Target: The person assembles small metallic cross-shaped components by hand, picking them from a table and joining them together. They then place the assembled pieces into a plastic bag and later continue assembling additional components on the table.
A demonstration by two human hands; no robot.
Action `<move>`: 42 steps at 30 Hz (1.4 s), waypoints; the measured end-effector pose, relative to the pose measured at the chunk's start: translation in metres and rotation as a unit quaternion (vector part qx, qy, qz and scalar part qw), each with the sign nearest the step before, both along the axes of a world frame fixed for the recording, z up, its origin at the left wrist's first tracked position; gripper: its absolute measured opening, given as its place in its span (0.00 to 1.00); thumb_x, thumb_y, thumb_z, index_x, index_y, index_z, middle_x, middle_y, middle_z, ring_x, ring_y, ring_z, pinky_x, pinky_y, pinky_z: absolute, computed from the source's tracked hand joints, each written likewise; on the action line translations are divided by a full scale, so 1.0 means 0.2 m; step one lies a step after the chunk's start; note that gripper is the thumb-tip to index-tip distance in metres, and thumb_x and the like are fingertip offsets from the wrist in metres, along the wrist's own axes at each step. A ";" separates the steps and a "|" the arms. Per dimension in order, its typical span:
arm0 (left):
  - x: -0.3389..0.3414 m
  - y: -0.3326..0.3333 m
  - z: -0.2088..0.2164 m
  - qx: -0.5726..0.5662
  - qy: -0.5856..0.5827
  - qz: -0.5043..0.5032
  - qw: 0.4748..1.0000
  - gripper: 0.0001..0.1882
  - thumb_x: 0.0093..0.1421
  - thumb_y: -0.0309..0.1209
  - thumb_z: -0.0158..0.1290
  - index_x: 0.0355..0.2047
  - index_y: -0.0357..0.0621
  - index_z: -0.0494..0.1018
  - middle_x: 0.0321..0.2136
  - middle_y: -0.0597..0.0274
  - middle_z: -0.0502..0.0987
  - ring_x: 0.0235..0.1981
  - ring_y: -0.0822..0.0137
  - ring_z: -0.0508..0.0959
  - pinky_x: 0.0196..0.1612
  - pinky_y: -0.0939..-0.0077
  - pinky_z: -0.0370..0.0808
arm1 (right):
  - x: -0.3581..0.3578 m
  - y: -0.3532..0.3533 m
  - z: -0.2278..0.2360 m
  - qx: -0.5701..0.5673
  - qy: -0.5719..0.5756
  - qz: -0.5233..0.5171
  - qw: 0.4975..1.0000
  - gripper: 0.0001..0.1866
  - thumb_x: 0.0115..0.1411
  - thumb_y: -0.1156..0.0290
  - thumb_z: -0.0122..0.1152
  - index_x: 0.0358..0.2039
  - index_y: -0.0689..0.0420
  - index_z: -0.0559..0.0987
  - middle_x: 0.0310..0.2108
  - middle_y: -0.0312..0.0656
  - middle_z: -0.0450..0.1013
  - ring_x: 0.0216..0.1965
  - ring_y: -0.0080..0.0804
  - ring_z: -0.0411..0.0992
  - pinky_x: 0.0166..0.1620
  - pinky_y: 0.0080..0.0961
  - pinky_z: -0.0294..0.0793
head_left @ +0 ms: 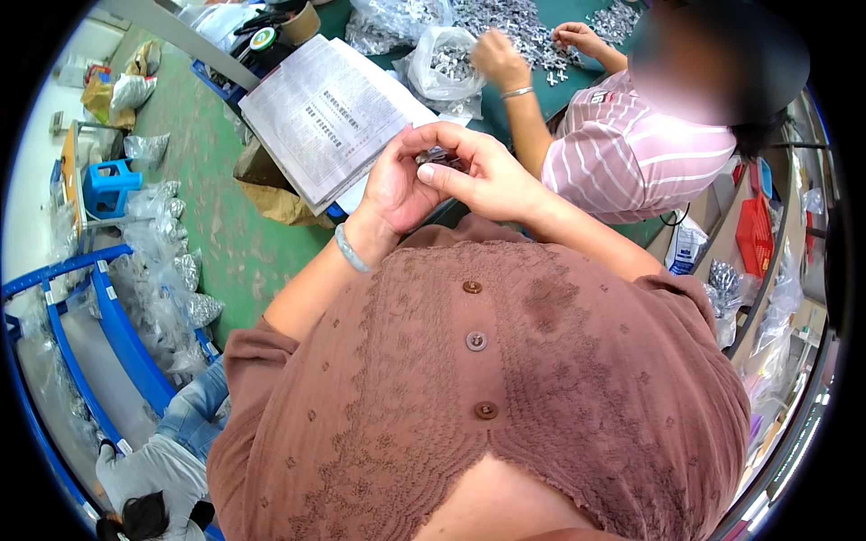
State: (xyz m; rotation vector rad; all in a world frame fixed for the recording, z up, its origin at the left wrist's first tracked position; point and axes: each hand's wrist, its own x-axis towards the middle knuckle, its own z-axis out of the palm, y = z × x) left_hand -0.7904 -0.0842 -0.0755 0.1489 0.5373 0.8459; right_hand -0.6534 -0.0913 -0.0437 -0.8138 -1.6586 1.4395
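Observation:
My left hand (394, 187) and my right hand (492, 178) come together in front of my chest, fingers curled inward and meeting at the top. In the hollow between them show a few small shiny metal parts (439, 159), mostly covered by my fingers, so their exact kind is hidden. My right thumb lies across the opening, over the parts. A pale bangle (350, 249) circles my left wrist. Just beyond my hands lies a stack of printed sheets (325, 122). Past my fingertips stands a clear plastic bag (442, 86) with silvery parts in it.
At the green table (510, 117), a co-worker in a pink striped shirt (631, 158) handles a heap of small silvery parts (519, 27). Left are a blue stool (111, 187), blue rack (126, 325) and bagged parts (185, 270). Another person (158, 469) is behind; a red basket (755, 236) stands right.

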 end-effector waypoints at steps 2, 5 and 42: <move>0.01 0.04 -0.05 -0.023 0.014 0.011 1.000 0.17 0.60 0.39 0.37 0.43 0.41 0.64 0.37 0.57 0.69 0.38 0.64 0.70 0.40 0.70 0.71 | 0.01 0.04 0.00 -0.036 0.006 -0.020 0.999 0.15 0.55 0.76 0.51 0.43 0.63 0.68 0.40 0.39 0.68 0.41 0.22 0.66 0.42 0.19 0.67; -0.04 0.07 -0.08 -0.027 0.066 -0.008 0.997 0.14 0.58 0.35 0.42 0.42 0.42 0.64 0.33 0.60 0.70 0.33 0.68 0.70 0.32 0.76 0.70 | 0.05 0.10 -0.02 -0.142 0.049 -0.069 0.986 0.14 0.55 0.74 0.52 0.42 0.63 0.68 0.37 0.38 0.69 0.36 0.20 0.68 0.37 0.17 0.68; 0.12 0.90 -0.35 0.565 0.662 -0.063 0.488 0.13 0.50 0.24 0.44 0.36 0.39 0.73 0.39 0.51 0.71 0.41 0.54 0.71 0.45 0.68 0.67 | 0.15 0.93 -0.69 -0.036 -0.468 -0.284 0.836 0.18 0.39 0.71 0.57 0.36 0.55 0.73 0.31 0.47 0.73 0.36 0.42 0.72 0.39 0.32 0.69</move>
